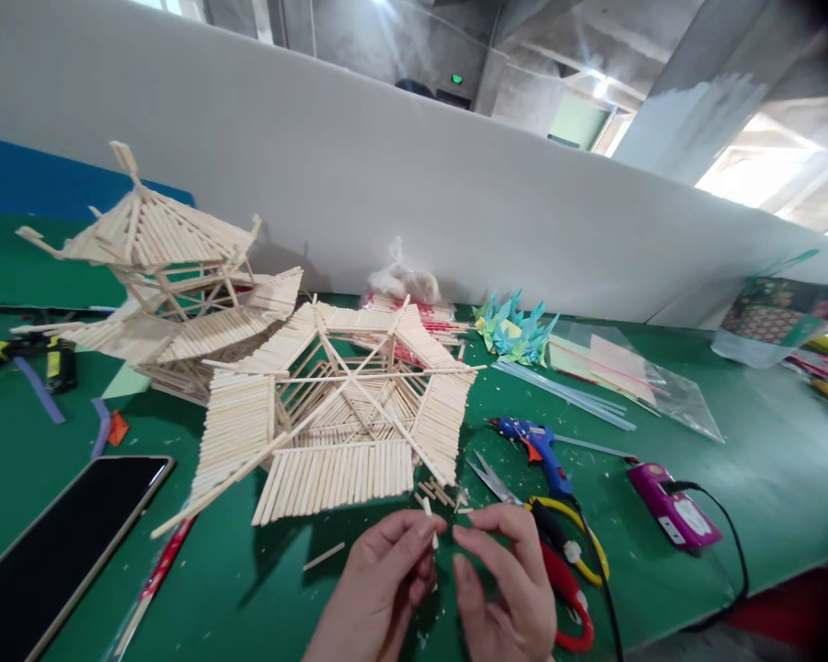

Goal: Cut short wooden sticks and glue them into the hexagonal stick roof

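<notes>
My left hand (385,577) pinches a short wooden stick (429,517) between thumb and forefinger, its pale end pointing up. Just to the right, my right hand (509,575) has its fingers curved and apart, with nothing visible between them. Beyond both hands stands a roof-like wooden stick model (341,478) with slatted sloping sides and crossed sticks over its open middle. Several short stick pieces (437,493) lie between that model and my fingers. Another cut stick (324,556) rests on the green table (262,602) to the left.
A taller pagoda-like stick model (155,230) stands at the back left. Scissors (562,570) and a blue glue gun (534,446) lie to the right, near a purple box (672,506) with a cable. A phone (69,552) lies front left; turquoise folded paper (514,326) sits behind.
</notes>
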`<action>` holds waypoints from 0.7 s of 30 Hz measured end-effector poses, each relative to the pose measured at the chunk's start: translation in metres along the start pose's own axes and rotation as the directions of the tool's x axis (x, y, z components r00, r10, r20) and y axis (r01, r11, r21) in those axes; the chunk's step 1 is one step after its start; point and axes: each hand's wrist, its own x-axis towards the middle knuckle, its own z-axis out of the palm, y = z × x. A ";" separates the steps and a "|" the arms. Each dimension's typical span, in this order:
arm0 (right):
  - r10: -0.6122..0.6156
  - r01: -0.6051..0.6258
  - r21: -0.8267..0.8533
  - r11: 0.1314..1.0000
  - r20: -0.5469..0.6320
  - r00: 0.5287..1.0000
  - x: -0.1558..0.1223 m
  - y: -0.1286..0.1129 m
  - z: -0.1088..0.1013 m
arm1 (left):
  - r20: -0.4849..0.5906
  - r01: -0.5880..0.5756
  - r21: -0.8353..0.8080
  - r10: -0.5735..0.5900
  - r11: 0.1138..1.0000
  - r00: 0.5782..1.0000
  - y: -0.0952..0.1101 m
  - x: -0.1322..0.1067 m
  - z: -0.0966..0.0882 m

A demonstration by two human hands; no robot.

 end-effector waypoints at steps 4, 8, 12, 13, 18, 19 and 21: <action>0.221 -0.230 -0.109 0.967 -0.085 0.972 -0.015 0.025 -0.031 | -0.032 0.013 0.068 -0.011 0.998 0.999 0.001 -0.001 -0.010; 0.466 -0.466 -0.287 0.837 -0.072 0.882 -0.028 0.053 -0.066 | -0.013 0.012 0.165 -0.010 0.986 1.000 0.006 -0.004 -0.014; 0.569 -0.482 -0.430 0.763 0.093 0.817 -0.038 0.076 -0.090 | 0.016 0.020 0.192 -0.023 0.981 1.000 0.005 -0.003 -0.012; 0.580 -0.480 -0.465 0.744 0.092 0.810 -0.038 0.082 -0.093 | 0.014 0.025 0.187 -0.028 0.982 1.000 0.004 -0.002 -0.012; 0.652 -0.511 -0.573 0.641 0.057 0.756 -0.018 0.114 -0.097 | -0.032 0.028 0.169 -0.023 0.985 0.999 0.005 -0.001 -0.011; 0.669 -0.512 -0.586 0.628 0.071 0.740 -0.012 0.120 -0.094 | -0.046 0.023 0.169 -0.016 0.985 0.999 0.005 -0.002 -0.012; 0.701 -0.513 -0.604 0.610 0.111 0.704 0.000 0.129 -0.086 | -0.070 0.020 0.183 -0.008 0.983 0.998 0.007 -0.005 -0.014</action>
